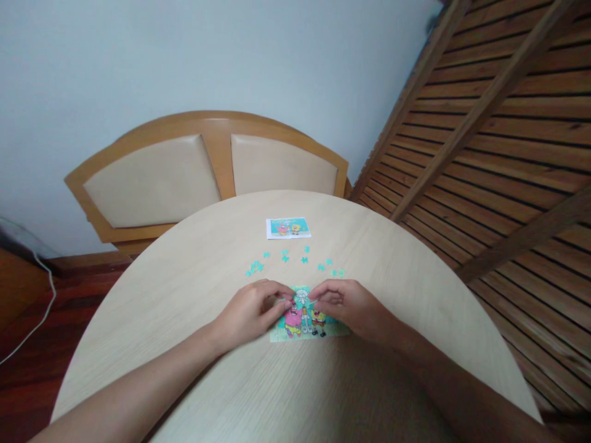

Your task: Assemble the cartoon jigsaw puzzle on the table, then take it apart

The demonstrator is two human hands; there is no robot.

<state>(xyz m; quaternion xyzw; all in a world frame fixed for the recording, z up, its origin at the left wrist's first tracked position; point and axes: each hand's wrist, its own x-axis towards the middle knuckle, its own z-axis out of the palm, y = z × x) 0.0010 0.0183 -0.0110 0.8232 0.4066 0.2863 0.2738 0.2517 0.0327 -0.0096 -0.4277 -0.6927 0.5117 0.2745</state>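
A jigsaw puzzle [293,323], green with pink, yellow and pale cartoon figures, lies on the near part of the round table [401,277]. Loose pieces [305,259] and a picture card [290,227] lie beyond it, while the loosely curled left hand [253,309] and right hand [354,309] hide its sides; whether either pinches a piece cannot be told. Its long axis runs left to right, the figures' heads toward the far side.

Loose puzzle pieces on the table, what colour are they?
The loose puzzle pieces look turquoise, best seen in the head view.
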